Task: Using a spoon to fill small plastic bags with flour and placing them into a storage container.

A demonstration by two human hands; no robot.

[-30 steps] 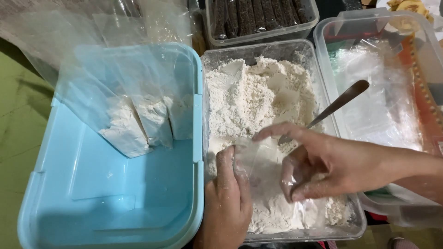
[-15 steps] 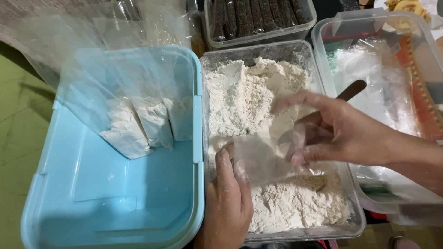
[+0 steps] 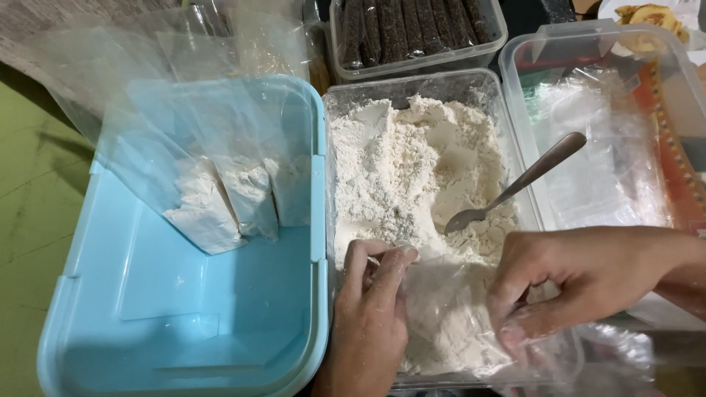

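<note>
Both hands work over the near end of a clear tub heaped with white flour. Between them is a small clear plastic bag, already dusted and partly filled with flour, lying on the flour at the near right of the tub.

The left hand has its grip closed on the bag's left edge — thumb and fingers pinch the film, probably to keep the mouth spread. The right hand comes in from the right with its fingers curled down onto the bag's right side; its grip looks closed on the plastic too, though the fingertips are partly hidden behind the film.

A metal spoon rests in the flour just beyond the hands, bowl down in the powder and handle leaning up over the tub's right wall, touched by neither hand — within easy reach, it seems.

To the left sits a light blue bin. Three filled bags of flour lean upright against its far wall with their long open tops standing up, which likely keeps them from spilling.

At the far side is a clear box of dark sticks, and on the right another clear tub holding what looks like loose plastic film.
</note>
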